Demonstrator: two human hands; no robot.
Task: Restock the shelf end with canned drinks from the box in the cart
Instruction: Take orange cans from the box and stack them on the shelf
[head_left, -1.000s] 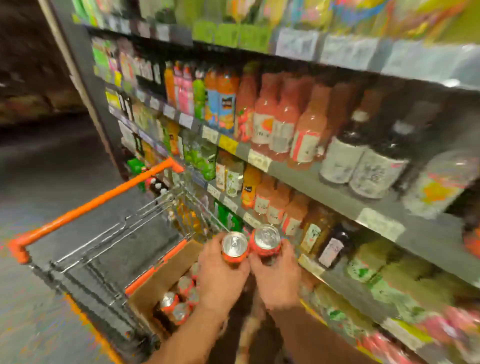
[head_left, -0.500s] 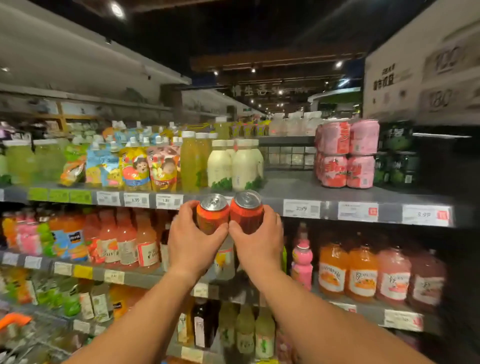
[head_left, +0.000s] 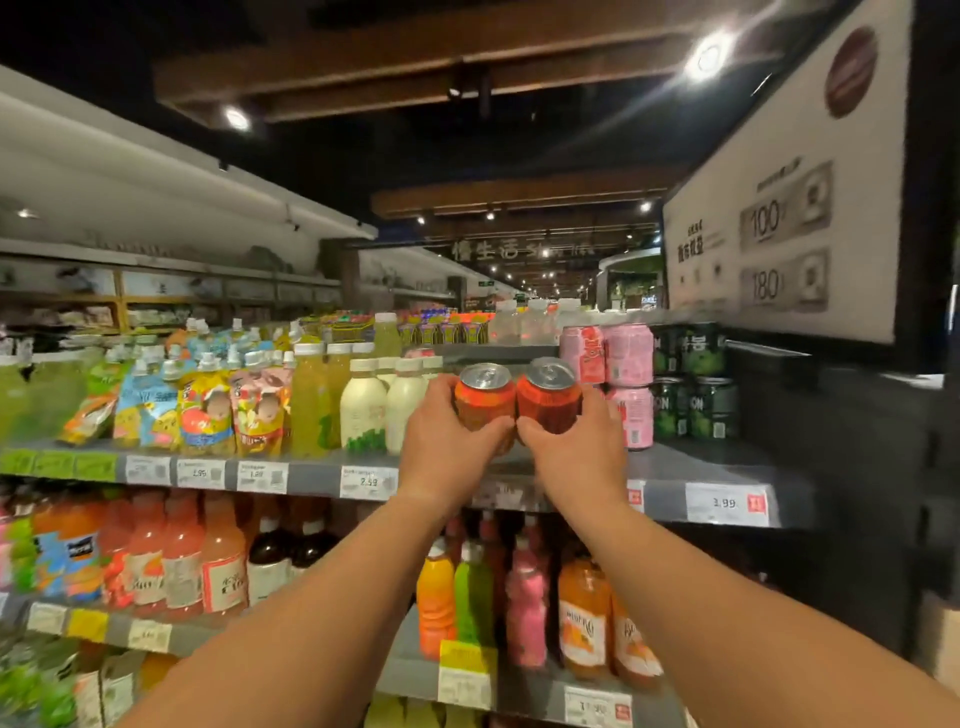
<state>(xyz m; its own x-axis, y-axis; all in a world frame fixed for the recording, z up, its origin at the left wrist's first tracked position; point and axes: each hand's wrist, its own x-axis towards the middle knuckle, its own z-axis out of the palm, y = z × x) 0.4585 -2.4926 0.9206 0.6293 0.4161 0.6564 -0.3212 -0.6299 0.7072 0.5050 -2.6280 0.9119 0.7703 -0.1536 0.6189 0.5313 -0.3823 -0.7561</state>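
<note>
Orange cans — lower halves hidden behind both hands.

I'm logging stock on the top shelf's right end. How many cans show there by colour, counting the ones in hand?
Orange cans, one in the left hand, one in the right hand: 2
Pink cans: 4
Dark green cans: 4
Total: 10

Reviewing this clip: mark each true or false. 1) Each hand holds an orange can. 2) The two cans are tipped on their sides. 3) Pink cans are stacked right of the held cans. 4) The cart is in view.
1) True: the left hand and right hand each grip an orange can.
2) False: both are upright, tops up.
3) True: pink cans stand two high there.
4) False: no cart shows.
</note>
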